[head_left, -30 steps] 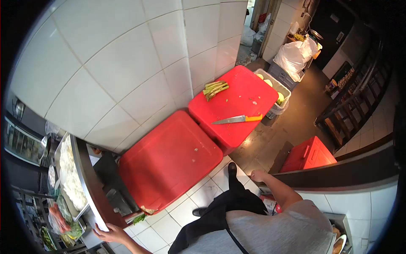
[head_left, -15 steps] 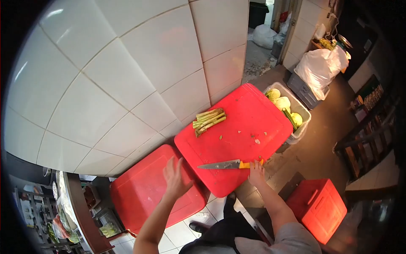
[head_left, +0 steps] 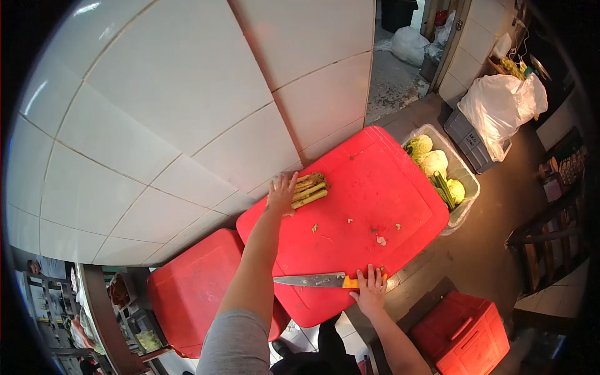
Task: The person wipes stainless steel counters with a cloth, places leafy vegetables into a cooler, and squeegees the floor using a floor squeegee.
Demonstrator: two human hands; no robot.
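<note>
A bundle of thick yellow-green vegetable stalks (head_left: 310, 190) with brownish parts lies on a red plastic lid (head_left: 350, 219), close to the tiled wall. My left hand (head_left: 283, 192) is at the bundle's left end, fingers stretched out and partly covering it. Near the lid's front edge, a large knife (head_left: 312, 280) with a yellow handle lies flat, its blade pointing left. My right hand (head_left: 372, 291) rests over the handle, fingers spread and lying flat rather than wrapped round it. Small vegetable scraps (head_left: 380, 240) are scattered on the lid.
A second red lid (head_left: 194, 287) sits lower left. A lined bin of cabbages (head_left: 467, 206) stands beyond the right edge. A red box (head_left: 462, 334) is on the floor at lower right. Farther back, a grey crate (head_left: 469, 140) holds a white bag (head_left: 500, 109).
My left hand has moved up and forward from above the second lid to the stalks. My right hand's fingers have loosened and spread over the knife handle. The view has shifted.
</note>
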